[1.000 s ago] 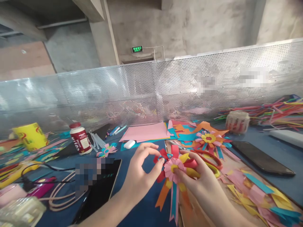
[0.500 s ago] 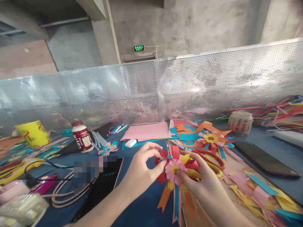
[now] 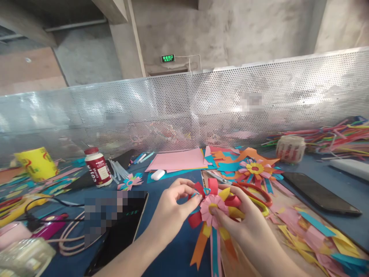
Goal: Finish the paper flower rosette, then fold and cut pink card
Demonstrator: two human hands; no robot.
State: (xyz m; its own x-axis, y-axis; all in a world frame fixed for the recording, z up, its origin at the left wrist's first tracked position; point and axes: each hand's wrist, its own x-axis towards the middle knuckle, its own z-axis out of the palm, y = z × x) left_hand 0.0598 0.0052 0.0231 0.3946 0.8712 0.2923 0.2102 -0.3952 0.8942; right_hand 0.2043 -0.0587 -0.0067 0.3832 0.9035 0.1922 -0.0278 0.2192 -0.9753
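Between my hands is a paper flower (image 3: 208, 215) with a pleated pink disc, a yellow centre, red loops, yellow petals and hanging orange, pink and blue tails. My right hand (image 3: 245, 215) grips it, thumb pressed on the centre and fingers behind. At its left side, my left hand (image 3: 180, 204) pinches around a red loop, where a bit of blue paper shows by the fingertips. A small blue loop stands above the disc, beside the upright red loop. Just behind my right hand lie scissors (image 3: 266, 198) with red and yellow handles, partly hidden.
A finished-looking paper flower (image 3: 254, 169) lies at the back right, a smaller one (image 3: 130, 181) left. Around are pink sheets (image 3: 175, 159), a bottle (image 3: 98, 167), a tablet (image 3: 121, 234), a phone (image 3: 321, 194), a jar (image 3: 290, 149) and paper strips (image 3: 319, 234). A perforated metal screen (image 3: 173, 111) stands behind.
The left fingertips have shifted slightly along the flower's left side. The blue piece now shows as a small loop near the upper red loop. My right hand keeps its grip.
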